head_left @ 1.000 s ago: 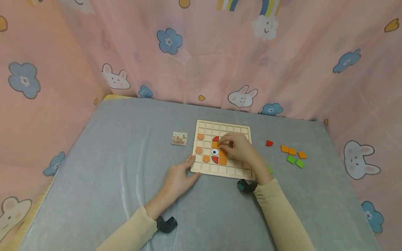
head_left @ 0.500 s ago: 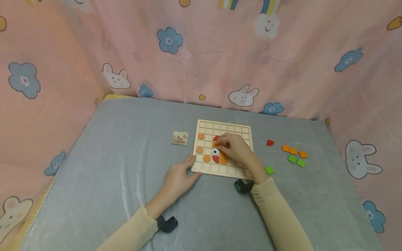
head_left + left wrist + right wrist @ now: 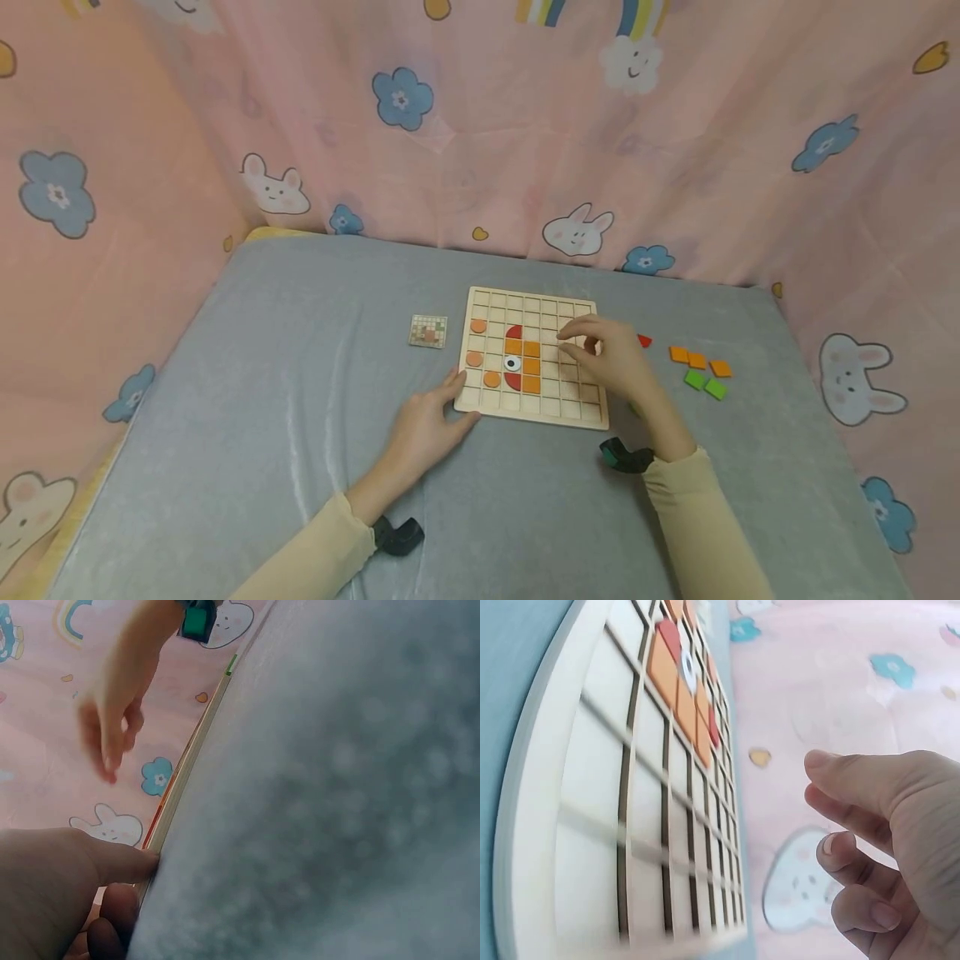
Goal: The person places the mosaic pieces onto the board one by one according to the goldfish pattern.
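My left hand holds the near left corner of a wooden grid board, thumb on its front edge and fingers along its left side. In the left wrist view its thumb presses the board's edge. Above the board's right half hovers my right hand, with nothing seen between its parted thumb and fingers; the right wrist view shows them loosely bent. Set in the grid are orange square tiles, a white eye tile, red rounded tiles and orange discs.
A small pattern card lies left of the board. On the right are loose orange squares, green squares and a red piece partly behind the right hand. Grey cloth covers the table; a pink printed curtain hangs around it.
My right hand has left the orange tiles and moved right, uncovering an orange square in the upper right of the tile group. The left hand stays at the corner.
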`<control>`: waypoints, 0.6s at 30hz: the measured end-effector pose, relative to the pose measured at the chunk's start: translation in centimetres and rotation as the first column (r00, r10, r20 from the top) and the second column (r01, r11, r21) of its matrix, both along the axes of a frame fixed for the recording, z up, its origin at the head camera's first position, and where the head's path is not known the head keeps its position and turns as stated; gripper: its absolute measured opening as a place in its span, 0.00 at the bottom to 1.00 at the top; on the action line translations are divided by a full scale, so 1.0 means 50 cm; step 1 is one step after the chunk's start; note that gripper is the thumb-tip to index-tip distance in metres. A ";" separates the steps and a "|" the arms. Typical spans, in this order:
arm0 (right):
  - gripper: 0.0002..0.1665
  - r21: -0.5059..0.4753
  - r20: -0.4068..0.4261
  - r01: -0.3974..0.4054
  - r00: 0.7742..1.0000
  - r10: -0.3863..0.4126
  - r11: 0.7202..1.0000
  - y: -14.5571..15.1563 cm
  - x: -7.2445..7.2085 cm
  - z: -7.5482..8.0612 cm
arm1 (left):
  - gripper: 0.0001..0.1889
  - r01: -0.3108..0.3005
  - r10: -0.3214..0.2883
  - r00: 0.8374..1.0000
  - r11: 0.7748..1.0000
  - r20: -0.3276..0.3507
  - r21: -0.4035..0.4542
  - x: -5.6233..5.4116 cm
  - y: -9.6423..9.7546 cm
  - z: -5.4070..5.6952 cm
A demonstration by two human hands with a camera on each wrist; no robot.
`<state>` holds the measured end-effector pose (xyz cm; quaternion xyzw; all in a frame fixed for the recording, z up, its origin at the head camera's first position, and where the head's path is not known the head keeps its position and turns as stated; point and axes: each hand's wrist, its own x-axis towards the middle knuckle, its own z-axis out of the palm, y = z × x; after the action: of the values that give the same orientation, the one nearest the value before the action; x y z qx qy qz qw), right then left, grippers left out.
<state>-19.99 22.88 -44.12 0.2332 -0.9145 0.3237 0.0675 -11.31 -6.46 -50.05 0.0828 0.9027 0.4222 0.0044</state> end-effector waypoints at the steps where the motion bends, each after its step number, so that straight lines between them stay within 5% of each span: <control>1: 0.07 0.004 -0.010 0.016 1.000 -0.016 1.000 0.012 0.006 0.002 | 0.35 0.000 0.000 1.000 1.000 0.000 0.001 0.000 0.000 0.000; 11: 0.10 0.035 -0.046 0.155 0.987 -0.154 0.987 0.142 0.063 -0.007 | 0.35 -0.003 0.003 1.000 1.000 0.007 0.003 0.003 0.000 0.001; 18: 0.14 0.027 -0.041 0.339 0.940 -0.338 0.940 0.242 0.078 -0.033 | 0.35 -0.009 0.009 1.000 1.000 0.005 -0.005 0.001 0.001 0.000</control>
<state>-16.08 34.98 -45.75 0.0795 -0.9450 0.2875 0.1344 -11.27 -6.42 -50.05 0.0775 0.9041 0.4201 0.0048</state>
